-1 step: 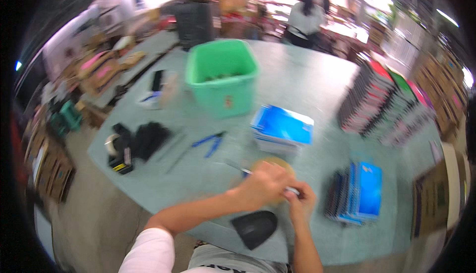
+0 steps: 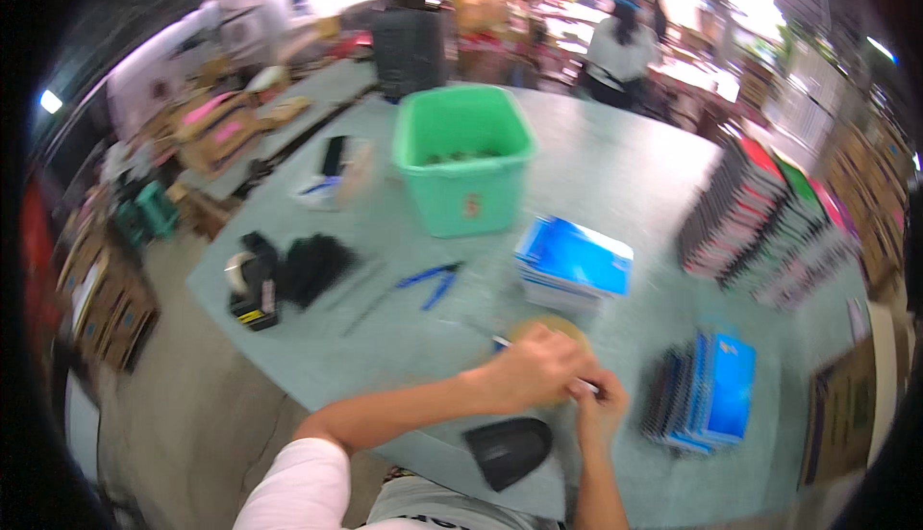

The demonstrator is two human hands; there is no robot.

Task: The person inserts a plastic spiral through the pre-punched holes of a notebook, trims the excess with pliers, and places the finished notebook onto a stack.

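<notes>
Close together over a tan, round, disc-like thing (image 2: 560,326), my two hands work near the table's front edge. My left hand (image 2: 532,368) is closed, its fingers curled over something that they mostly hide. A thin tip, dark blue and white (image 2: 501,343), shows just left of it. My right hand (image 2: 602,403) is closed in a pinch on a small white piece (image 2: 583,387) right beside the left fingers; blur hides its kind. Below them lies a flat black tray-like piece (image 2: 510,451). A stack of blue-covered notebooks (image 2: 580,259) sits just beyond the hands.
Spiral-bound blue notebooks (image 2: 710,391) stand at right, with taller notebook stacks (image 2: 740,208) behind. A green bin (image 2: 468,198) holds small pieces. Blue-handled pliers (image 2: 437,283), black bristly material (image 2: 315,268) and a tape dispenser (image 2: 254,290) lie left. A cardboard box (image 2: 841,410) borders the right; a person (image 2: 620,54) sits beyond.
The whole view has shifted, so table and things appear farther right and slightly lower. My hands stay together over the tan disc, still closed.
</notes>
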